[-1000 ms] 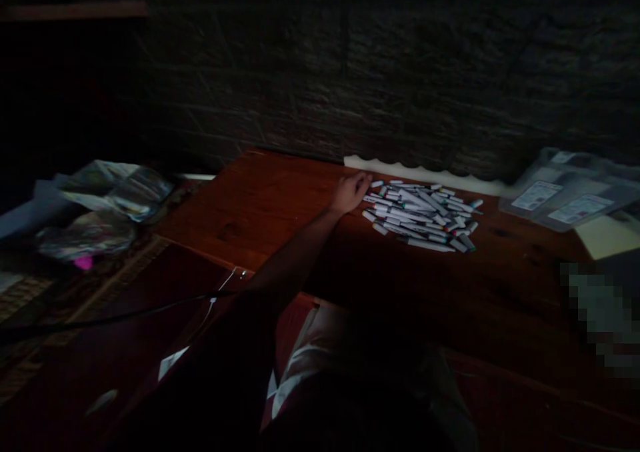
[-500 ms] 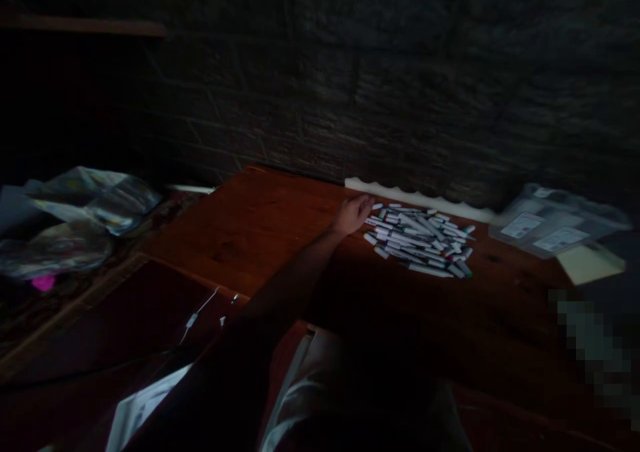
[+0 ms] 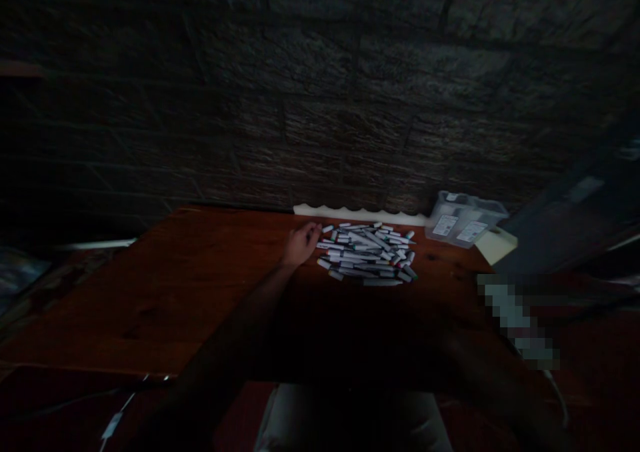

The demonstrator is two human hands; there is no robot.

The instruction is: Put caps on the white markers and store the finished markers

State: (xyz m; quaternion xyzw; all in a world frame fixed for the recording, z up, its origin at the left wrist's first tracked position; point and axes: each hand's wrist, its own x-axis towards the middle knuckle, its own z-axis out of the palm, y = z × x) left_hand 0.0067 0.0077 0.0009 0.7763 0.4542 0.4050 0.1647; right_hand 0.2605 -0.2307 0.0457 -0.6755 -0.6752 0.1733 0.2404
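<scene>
A loose pile of white-and-grey markers point(image 3: 365, 255) with coloured ends lies on a reddish-brown wooden table point(image 3: 200, 265). At the pile's left edge is my left hand point(image 3: 301, 244), its fingers curled together close to the outermost markers. Whatever sits between those fingers, if anything, is hidden. My right forearm point(image 3: 495, 372) shows only faintly in deep shadow at the lower right. The right hand point(image 3: 450, 337) blends into the dark tabletop, and its fingers cannot be made out.
Behind the pile, a white wavy-edged strip point(image 3: 360, 214) runs along the dark block wall point(image 3: 325, 125). A clear plastic box point(image 3: 465, 220) with labels stands at the back right, beside a pale yellow piece point(image 3: 496, 244). A white cable point(image 3: 113, 425) hangs at the lower left.
My view has swung right and tilted up, so the pile and box appear further left. My left hand keeps its place beside the markers. My right forearm has come faintly into view.
</scene>
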